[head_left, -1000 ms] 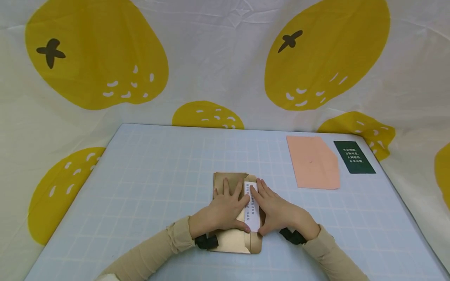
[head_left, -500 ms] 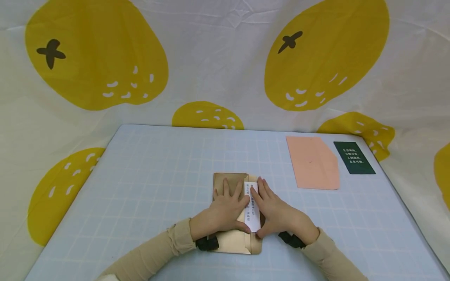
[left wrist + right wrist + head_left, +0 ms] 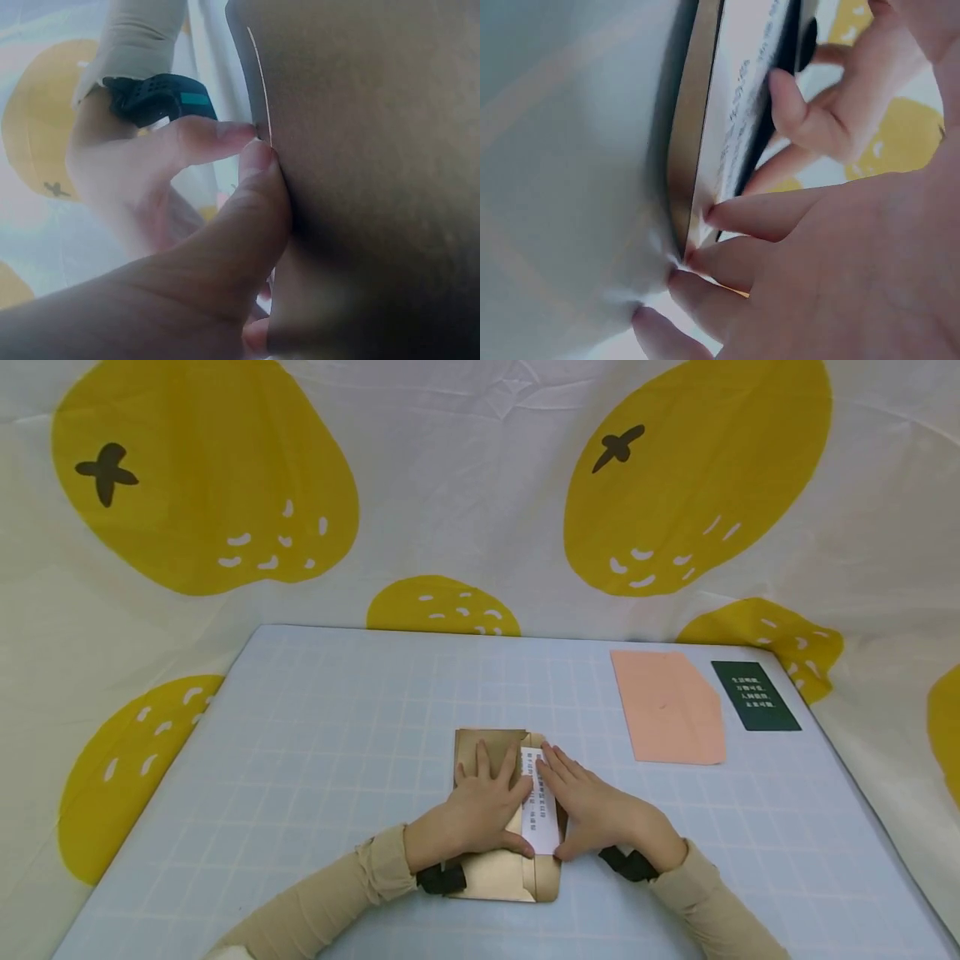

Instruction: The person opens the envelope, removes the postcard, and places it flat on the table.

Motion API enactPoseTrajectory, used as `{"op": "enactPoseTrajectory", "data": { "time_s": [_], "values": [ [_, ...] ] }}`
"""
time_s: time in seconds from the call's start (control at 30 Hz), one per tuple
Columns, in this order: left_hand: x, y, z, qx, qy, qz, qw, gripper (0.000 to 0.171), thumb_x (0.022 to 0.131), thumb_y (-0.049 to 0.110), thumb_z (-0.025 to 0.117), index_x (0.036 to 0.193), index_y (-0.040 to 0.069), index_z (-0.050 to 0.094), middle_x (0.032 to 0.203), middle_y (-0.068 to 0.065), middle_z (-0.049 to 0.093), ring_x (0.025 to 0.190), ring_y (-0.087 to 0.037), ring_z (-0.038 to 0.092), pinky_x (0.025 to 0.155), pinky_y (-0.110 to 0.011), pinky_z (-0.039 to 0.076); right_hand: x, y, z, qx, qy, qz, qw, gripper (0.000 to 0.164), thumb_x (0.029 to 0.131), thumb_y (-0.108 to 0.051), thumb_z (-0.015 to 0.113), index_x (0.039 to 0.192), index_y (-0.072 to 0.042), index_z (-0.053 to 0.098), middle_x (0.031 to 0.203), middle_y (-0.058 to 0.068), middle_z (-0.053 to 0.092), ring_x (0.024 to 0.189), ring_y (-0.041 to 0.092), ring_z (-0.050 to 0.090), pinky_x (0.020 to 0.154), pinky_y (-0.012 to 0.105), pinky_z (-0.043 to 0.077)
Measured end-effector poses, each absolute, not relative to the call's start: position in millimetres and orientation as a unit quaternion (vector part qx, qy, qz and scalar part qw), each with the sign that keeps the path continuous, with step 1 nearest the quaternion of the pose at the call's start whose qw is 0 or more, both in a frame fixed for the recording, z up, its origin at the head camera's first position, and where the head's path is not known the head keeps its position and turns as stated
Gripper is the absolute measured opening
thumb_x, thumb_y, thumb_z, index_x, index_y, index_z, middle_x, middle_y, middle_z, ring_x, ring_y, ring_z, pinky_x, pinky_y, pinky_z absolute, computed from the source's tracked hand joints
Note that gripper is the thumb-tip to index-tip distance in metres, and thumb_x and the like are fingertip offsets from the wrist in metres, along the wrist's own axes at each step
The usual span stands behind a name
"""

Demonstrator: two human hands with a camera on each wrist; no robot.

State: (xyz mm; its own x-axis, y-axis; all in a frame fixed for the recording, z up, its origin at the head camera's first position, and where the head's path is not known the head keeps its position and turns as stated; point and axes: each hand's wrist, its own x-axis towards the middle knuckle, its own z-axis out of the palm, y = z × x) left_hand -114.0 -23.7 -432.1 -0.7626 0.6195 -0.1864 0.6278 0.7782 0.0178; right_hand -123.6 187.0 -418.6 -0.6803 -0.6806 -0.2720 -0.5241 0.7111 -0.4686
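A gold-brown paper envelope lies on the table, its flap side to the right. Over its flap seam is a narrow white paper strip with printed characters. My left hand rests spread on the envelope, fingers straight, its thumb tip at the strip's lower left edge. On the other side, my right hand touches the strip's right edge with extended fingertips and thumb. The right wrist view shows the right hand's fingers along the strip and the envelope's edge. Both thumb tips nearly meet in the left wrist view.
A pink sheet of paper with a cut corner lies at the back right. Beside it is a dark green card with white print. The pale blue gridded table ends at a white fabric backdrop with yellow fruit shapes.
My right hand has shifted slightly to the right, its thumb sliding outward along the strip's right edge. My left hand has stayed in place on the envelope.
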Motion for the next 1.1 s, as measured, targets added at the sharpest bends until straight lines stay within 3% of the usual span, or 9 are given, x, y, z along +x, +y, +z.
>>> {"op": "enactPoseTrajectory", "data": {
  "time_s": [0.1, 0.23, 0.47, 0.63, 0.8, 0.93, 1.1],
  "values": [
    [-113.0, -24.3, -431.6, 0.330, 0.939, -0.031, 0.089, 0.084, 0.072, 0.084, 0.054, 0.125, 0.018, 0.045, 0.161, -0.023, 0.019, 0.134, -0.063, 0.026, 0.085, -0.070, 0.046, -127.7, 188.5, -420.8, -0.336, 0.896, -0.208, 0.202, 0.107, 0.078, -0.039, 0.084, 0.152, 0.009, 0.024, 0.162, 0.026, 0.007, 0.148, 0.044, 0.010, 0.111, 0.063, 0.023],
    [-112.9, -25.6, -432.2, 0.331, 0.939, -0.033, 0.084, 0.084, 0.073, 0.084, 0.053, 0.124, 0.018, 0.045, 0.161, -0.023, 0.019, 0.134, -0.064, 0.027, 0.085, -0.069, 0.046, -135.0, 187.6, -424.6, -0.321, 0.899, -0.254, 0.156, 0.084, 0.088, -0.036, 0.075, 0.148, 0.007, 0.036, 0.158, 0.025, 0.025, 0.143, 0.043, 0.026, 0.108, 0.062, 0.029],
    [-114.0, -26.3, -434.1, 0.329, 0.940, -0.021, 0.083, 0.082, 0.073, 0.083, 0.055, 0.122, 0.019, 0.044, 0.160, -0.023, 0.020, 0.134, -0.064, 0.026, 0.085, -0.070, 0.045, -147.6, 189.7, -430.7, -0.278, 0.893, -0.340, 0.100, 0.056, 0.095, -0.030, 0.067, 0.137, 0.003, 0.052, 0.136, 0.017, 0.051, 0.126, 0.035, 0.047, 0.101, 0.057, 0.040],
    [-114.6, -26.1, -435.8, 0.331, 0.940, -0.021, 0.076, 0.079, 0.072, 0.083, 0.056, 0.115, 0.018, 0.044, 0.160, -0.024, 0.020, 0.133, -0.065, 0.026, 0.084, -0.070, 0.045, -155.4, 192.4, -440.5, -0.238, 0.871, -0.420, 0.092, 0.039, 0.095, -0.020, 0.067, 0.129, 0.000, 0.060, 0.124, 0.012, 0.058, 0.113, 0.029, 0.055, 0.096, 0.052, 0.043],
    [-113.8, -24.5, -436.2, 0.329, 0.941, -0.027, 0.072, 0.081, 0.071, 0.084, 0.056, 0.116, 0.018, 0.045, 0.160, -0.023, 0.020, 0.133, -0.065, 0.027, 0.085, -0.070, 0.046, -161.6, 195.1, -450.7, -0.187, 0.855, -0.476, 0.085, 0.029, 0.096, -0.014, 0.066, 0.122, -0.003, 0.067, 0.113, 0.010, 0.061, 0.098, 0.022, 0.054, 0.089, 0.036, 0.047],
    [-113.1, -23.3, -435.5, 0.324, 0.943, -0.024, 0.074, 0.083, 0.069, 0.084, 0.058, 0.117, 0.018, 0.045, 0.160, -0.023, 0.020, 0.133, -0.065, 0.026, 0.086, -0.070, 0.045, -163.5, 196.2, -453.6, -0.153, 0.841, -0.513, 0.085, 0.026, 0.097, -0.014, 0.064, 0.120, -0.003, 0.068, 0.117, 0.011, 0.065, 0.100, 0.021, 0.058, 0.086, 0.027, 0.049],
    [-112.9, -23.0, -434.8, 0.323, 0.943, -0.020, 0.076, 0.082, 0.069, 0.084, 0.059, 0.116, 0.018, 0.046, 0.160, -0.023, 0.020, 0.133, -0.065, 0.026, 0.086, -0.070, 0.045, -163.3, 198.1, -453.2, -0.124, 0.820, -0.550, 0.101, 0.025, 0.099, -0.016, 0.061, 0.120, -0.003, 0.068, 0.121, 0.014, 0.066, 0.101, 0.021, 0.063, 0.084, 0.026, 0.051]
  ]
}}
